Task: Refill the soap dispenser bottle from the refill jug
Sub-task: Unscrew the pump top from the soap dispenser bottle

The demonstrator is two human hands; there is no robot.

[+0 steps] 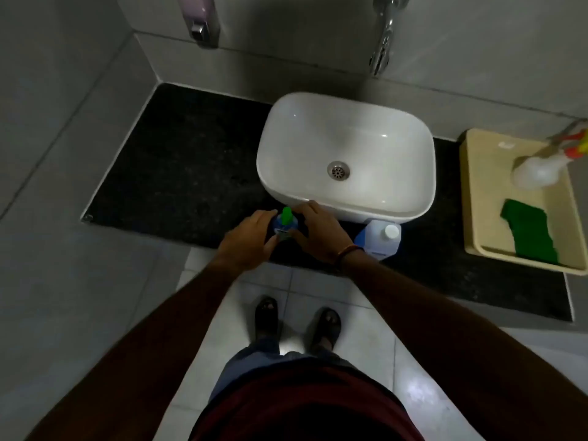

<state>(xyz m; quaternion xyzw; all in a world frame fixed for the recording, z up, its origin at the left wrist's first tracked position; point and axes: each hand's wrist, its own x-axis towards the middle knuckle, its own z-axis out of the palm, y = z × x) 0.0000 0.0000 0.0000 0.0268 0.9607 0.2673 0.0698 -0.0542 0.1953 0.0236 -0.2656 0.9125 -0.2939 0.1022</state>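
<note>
A dim, grey-tiled washroom holds one dark stone counter [178, 173] set into the corner, with pale floor tiles below it and the person's two sandalled feet on them. On the counter stands one white basin [346, 154] with a single drain, under one chrome tap [383, 36] on the wall. To the right of the basin lies one cream tray [483, 218], which carries one white spray bottle [537, 173] and one green sponge [531, 233]. One wall dispenser [199, 17] hangs at the top left.

The refill jug [380, 238], the only one in view, sits at the front edge of the counter just beside the basin's near corner, its white cap on. Left of it, near the same edge, stands the single soap dispenser bottle [285, 226], blue with a green pump top in place.

The left hand [246, 240] curls around the bottle's left side, fingers and thumb closed on its body. The right hand [313, 232] is cupped against the bottle's right side, fingers bent over it near the top and thumb low in front; it seems to grip, though whether on the pump collar or the body I cannot tell.

As far as this shows, the task is near its start: the pump is not yet off, the jug is capped, and nothing has been poured. Unscrewing, pouring and closing both containers are all left to do.
</note>
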